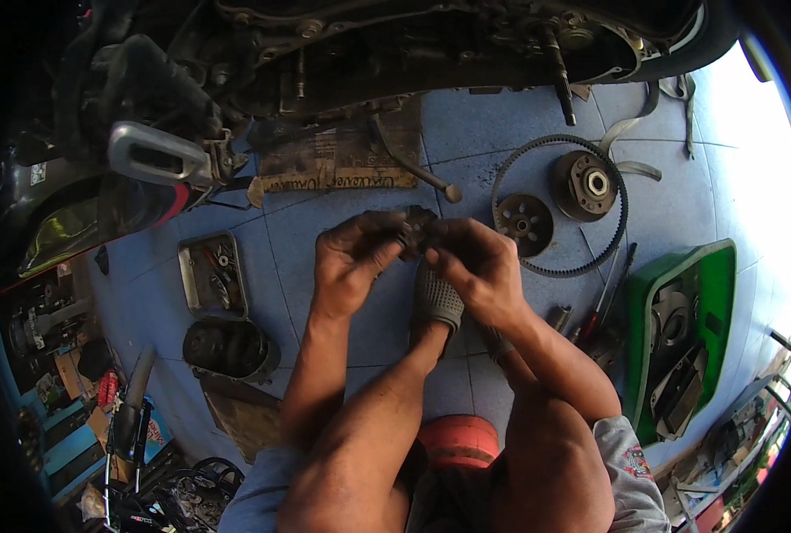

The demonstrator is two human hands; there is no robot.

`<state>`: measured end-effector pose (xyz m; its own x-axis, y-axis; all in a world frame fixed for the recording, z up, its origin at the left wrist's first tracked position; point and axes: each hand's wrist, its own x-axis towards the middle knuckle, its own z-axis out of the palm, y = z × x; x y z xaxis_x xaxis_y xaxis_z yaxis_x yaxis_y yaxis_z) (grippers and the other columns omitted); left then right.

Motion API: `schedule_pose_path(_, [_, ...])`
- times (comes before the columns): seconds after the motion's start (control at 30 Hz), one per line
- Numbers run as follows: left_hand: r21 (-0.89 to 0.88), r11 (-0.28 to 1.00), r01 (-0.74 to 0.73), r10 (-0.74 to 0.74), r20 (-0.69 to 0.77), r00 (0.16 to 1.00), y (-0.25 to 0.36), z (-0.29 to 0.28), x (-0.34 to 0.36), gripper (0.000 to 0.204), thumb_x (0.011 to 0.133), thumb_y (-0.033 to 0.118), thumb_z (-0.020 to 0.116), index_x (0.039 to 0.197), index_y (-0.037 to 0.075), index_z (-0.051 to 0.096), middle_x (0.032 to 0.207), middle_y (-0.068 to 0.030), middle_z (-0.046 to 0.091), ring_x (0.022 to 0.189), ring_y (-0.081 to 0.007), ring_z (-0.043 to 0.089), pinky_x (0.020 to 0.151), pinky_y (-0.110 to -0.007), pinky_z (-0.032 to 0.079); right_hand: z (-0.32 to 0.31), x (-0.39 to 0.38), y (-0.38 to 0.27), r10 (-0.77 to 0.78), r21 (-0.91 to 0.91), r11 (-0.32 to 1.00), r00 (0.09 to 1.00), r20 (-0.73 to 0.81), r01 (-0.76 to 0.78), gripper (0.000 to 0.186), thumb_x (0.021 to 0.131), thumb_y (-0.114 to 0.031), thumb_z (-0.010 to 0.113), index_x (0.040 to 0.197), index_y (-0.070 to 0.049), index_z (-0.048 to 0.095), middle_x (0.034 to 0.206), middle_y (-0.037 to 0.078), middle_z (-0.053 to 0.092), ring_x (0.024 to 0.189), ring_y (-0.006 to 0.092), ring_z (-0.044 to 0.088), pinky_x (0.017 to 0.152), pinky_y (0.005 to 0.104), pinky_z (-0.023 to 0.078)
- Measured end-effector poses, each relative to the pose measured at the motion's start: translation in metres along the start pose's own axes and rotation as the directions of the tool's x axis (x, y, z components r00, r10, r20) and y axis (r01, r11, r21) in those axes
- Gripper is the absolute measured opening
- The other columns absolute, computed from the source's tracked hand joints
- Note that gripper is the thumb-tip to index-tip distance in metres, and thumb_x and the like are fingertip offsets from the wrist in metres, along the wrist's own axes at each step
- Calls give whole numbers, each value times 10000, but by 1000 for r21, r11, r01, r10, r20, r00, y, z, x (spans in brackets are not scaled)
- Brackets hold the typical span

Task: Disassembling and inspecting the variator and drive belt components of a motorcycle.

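Both my hands are raised in front of me over the blue tiled floor, fingers closed around a small dark lobed part. My left hand pinches its left side between thumb and fingers. From the right, my right hand grips the same part with bent fingers. Much of the part is hidden behind the fingers, and its exact kind is unclear. Beyond my right hand a toothed drive belt lies in a loop on the floor. A round clutch assembly and a brown disc with holes lie within or against the loop.
A scooter's engine side spans the far edge, with a shaft sticking out. Flattened cardboard lies beneath it. At left are a metal tray of small parts and a dark casing; at right, a green crate and long tools.
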<state>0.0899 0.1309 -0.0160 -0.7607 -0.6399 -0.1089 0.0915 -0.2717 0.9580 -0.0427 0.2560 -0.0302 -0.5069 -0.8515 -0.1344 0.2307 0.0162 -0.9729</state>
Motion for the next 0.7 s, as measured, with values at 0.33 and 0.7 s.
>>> schedule_pose_path(0.33, [279,927,-249,235,85,968,24,13,-8,229,793,-44,685,1017,-2,671,1063,-129,603,927,-166,628,785,-252,535,2,-8,-35,-41,219,975,998,43,31,182,815,17,635,993,42,611,918,65,655,860,103,609,784,256,500])
schedule_pose_path(0.7, [424,865,-270,280,40,959,34,33,-11,268,761,-30,720,1020,26,681,982,-97,648,872,-155,645,727,-246,538,-4,-7,-40,151,399,901,985,84,-172,206,814,18,612,1013,72,607,871,84,650,775,104,602,701,242,502])
